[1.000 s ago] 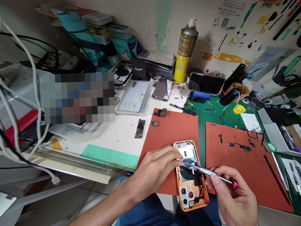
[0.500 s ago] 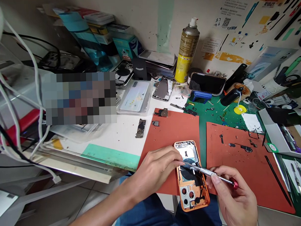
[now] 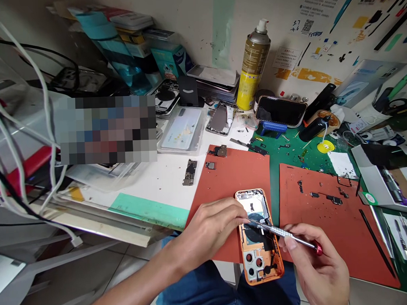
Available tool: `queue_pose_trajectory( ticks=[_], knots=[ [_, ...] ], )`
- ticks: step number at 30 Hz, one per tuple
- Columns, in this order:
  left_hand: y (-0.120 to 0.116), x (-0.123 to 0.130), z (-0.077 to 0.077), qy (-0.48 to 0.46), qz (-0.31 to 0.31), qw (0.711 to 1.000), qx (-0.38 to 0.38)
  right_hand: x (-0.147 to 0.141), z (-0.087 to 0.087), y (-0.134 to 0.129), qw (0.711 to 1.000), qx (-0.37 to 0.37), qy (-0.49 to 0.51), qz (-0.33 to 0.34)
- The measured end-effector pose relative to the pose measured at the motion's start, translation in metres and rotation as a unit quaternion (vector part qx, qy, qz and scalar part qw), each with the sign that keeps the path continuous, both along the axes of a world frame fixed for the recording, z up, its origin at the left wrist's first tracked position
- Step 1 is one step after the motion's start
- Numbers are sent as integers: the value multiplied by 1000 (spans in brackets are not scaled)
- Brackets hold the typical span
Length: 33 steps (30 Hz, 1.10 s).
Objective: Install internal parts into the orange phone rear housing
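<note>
An orange phone housing [image 3: 260, 257] with its inside showing and three round camera holes at the near end lies over the front edge of the red mat [image 3: 244, 173]. My right hand [image 3: 316, 260] is closed around a silver screwdriver [image 3: 283, 233] with a red end cap, which points left across the housing. At the housing's left edge, the fingers of my left hand [image 3: 216, 227] are pinched together by the screwdriver's tip; whether they grip the tip or a small part is hidden.
A logic board [image 3: 190, 172] lies on the white surface at left. Small parts and a black stick [image 3: 376, 243] rest on the right red mat [image 3: 312, 211]. Behind stand a spray can [image 3: 254, 64] and a propped phone [image 3: 281, 110]. White cables [image 3: 46, 100] hang at far left.
The view has shifted very slightly. Both hands, the screwdriver and the housing hold almost the same positions.
</note>
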<state>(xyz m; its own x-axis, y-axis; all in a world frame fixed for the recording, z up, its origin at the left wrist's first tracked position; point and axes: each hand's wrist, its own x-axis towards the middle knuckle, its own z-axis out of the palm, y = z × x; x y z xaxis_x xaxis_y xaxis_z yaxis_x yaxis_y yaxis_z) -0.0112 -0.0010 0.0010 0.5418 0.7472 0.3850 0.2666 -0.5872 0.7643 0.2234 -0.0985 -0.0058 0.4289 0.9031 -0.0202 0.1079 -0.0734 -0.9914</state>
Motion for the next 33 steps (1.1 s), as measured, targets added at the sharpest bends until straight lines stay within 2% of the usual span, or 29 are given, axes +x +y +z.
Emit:
queue_pose_trajectory(
  ticks=[3, 5, 12, 19, 24, 33],
  knots=[
    [0, -1, 0, 2, -4, 1000, -5, 4, 1, 2, 996, 55, -46, 46],
    [0, -1, 0, 3, -8, 1000, -10, 8, -1, 2, 995, 61, -54, 60],
    [0, 1, 1, -5, -11, 1000, -12, 16, -14, 0, 996, 39, 25, 76],
    [-2, 0, 1, -7, -1, 1000, -19, 19, -15, 2, 995, 2, 73, 69],
    [-2, -1, -1, -33, 2, 999, 3, 19, -16, 1, 994, -25, 84, 72],
    [-2, -1, -1, -26, -9, 999, 22, 19, -16, -1, 994, -41, 88, 59]
  ],
)
